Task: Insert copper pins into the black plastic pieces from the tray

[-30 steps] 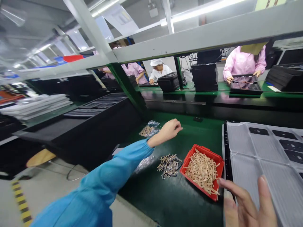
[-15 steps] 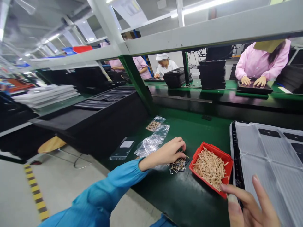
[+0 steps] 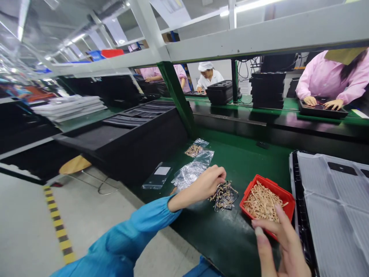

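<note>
My left hand (image 3: 212, 181), in a blue sleeve, is at the left edge of a small pile (image 3: 225, 197) of tan and dark small parts on the green table. Its fingers are curled together; what they hold, if anything, is hidden. To the right stands a red box (image 3: 290, 204) heaped with thin tan strips (image 3: 261, 202). My right hand (image 3: 288, 248) is in front of that box, partly covering its near side. Its thumb and index fingertips come close together in a pinch, with another finger raised. Anything between those tips is too small to make out.
Clear plastic bags (image 3: 188, 173) and a bag of tan pieces (image 3: 193, 150) lie left of the pile. A tray under translucent sheeting (image 3: 331, 207) is at right. A black bin (image 3: 138, 144) stands left. Across the bench, a person in pink (image 3: 325, 79) handles a black tray.
The view has shifted, so the table things appear farther right. My left hand has drawn back left, uncovering more of the pile. My right hand has moved left, across the red box's near side.
</note>
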A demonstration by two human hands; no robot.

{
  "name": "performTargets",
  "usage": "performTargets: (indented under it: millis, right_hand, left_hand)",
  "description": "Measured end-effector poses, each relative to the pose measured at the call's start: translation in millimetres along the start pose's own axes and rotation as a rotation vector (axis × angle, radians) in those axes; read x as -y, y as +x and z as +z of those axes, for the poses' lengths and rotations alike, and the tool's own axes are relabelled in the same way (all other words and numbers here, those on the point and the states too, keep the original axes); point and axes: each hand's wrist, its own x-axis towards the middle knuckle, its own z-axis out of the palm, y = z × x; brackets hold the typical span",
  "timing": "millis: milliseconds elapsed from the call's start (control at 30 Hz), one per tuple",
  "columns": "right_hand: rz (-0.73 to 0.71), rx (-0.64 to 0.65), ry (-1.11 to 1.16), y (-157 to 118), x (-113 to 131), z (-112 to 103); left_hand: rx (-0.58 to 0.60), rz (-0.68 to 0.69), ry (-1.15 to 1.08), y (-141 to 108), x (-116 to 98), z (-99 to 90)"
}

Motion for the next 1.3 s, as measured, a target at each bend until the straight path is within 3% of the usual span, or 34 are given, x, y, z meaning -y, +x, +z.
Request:
performTargets:
  millis: [133, 233, 467, 833, 1133, 1200, 1300]
  right_hand:
    - [-0.156, 0.221, -0.005, 4, -21, 21]
    - [-0.079, 0.295, 0.065, 4, -30, 39]
    - [0.050, 0.262, 0.101, -2, -27, 62]
    - [-0.006, 0.265, 0.100, 1, -19, 58]
    - [-0.002, 0.278, 0.131, 0, -20, 52]
    - [-0.005, 0.277, 0.144, 0, -19, 51]
    - [-0.011, 0.255, 0.159, 0, -17, 50]
  left_hand:
    - [0.111, 0.143, -0.028, 6, -8, -16.9]
    - [0.204, 0.266, -0.033, 11, -14, -24.6]
    - [0.279, 0.418, -0.019, 14, -28, -34.0]
    - [0.301, 0.476, -0.021, 11, -32, -34.4]
    - [0.211, 0.515, -0.145, 5, -31, -36.1]
    - [0.139, 0.488, -0.207, -5, -34, -32.5]
    - [-0.060, 0.365, -0.322, -27, -43, -21.6]
